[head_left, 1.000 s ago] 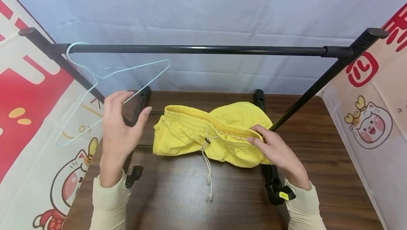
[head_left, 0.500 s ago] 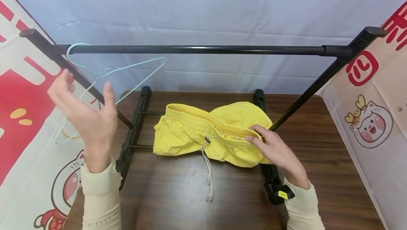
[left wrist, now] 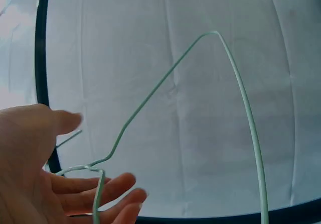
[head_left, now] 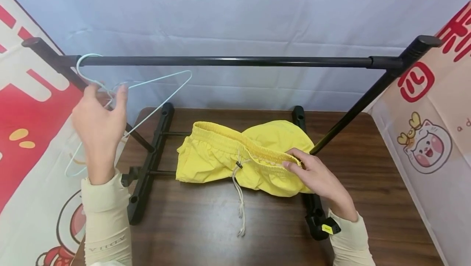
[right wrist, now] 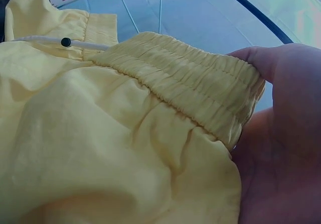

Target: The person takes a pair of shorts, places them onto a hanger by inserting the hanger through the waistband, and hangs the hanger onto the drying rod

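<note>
A pale green wire hanger (head_left: 187, 80) hangs by its hook near the left end of the black rack's top bar (head_left: 235, 61). At the hanger's neck is my left hand (head_left: 98, 129), thumb and fingers apart. In the left wrist view the fingers extend around the neck of the hanger (left wrist: 254, 133), touching or very near it, without closing. Yellow shorts (head_left: 209, 157) with an elastic waistband and a pale drawstring (head_left: 241, 206) lie across the rack's base. My right hand (head_left: 325, 178) pinches the waistband's right end; the right wrist view shows the gathered waistband (right wrist: 185, 83) between thumb and fingers.
The rack's slanted posts, such as the right post (head_left: 360, 108), rise on both sides. Its feet, including the left foot (head_left: 149, 172), rest on a dark wooden table (head_left: 382, 217). A pale cloth backdrop (head_left: 235, 12) stands behind, with printed panels at the sides.
My left hand has moved left and then in to the hanger's neck. The hanger has shifted slightly. My right hand stays on the shorts' waistband.
</note>
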A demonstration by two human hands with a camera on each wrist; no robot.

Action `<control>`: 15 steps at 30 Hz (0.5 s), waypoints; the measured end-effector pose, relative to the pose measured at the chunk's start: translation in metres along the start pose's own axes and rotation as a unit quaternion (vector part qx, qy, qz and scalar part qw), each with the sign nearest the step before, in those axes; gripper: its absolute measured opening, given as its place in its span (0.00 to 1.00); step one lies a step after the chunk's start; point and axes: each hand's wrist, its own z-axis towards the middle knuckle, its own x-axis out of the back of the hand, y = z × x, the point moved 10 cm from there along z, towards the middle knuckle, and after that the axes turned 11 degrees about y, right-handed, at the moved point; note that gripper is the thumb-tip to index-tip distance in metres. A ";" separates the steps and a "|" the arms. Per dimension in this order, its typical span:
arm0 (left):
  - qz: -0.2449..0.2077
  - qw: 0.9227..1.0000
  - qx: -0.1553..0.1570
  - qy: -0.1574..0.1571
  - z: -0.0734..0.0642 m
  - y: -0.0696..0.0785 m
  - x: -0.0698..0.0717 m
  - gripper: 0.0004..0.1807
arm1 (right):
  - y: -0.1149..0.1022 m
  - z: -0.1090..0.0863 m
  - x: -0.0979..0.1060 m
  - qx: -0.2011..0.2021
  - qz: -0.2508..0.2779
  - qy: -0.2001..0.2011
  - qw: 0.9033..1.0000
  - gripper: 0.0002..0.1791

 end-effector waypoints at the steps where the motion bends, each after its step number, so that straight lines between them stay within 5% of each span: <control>1: 0.011 1.000 0.002 -0.023 0.003 -0.001 -0.006 0.34 | 0.000 -0.001 0.000 -0.002 0.000 -0.001 1.000 0.08; 10: 0.022 0.993 0.006 -0.115 0.022 -0.008 -0.035 0.37 | 0.002 -0.001 -0.004 0.001 0.007 -0.009 1.000 0.09; 15: -0.022 0.979 0.062 -0.194 0.021 -0.026 -0.051 0.34 | 0.003 -0.001 -0.006 0.000 0.012 -0.011 1.000 0.09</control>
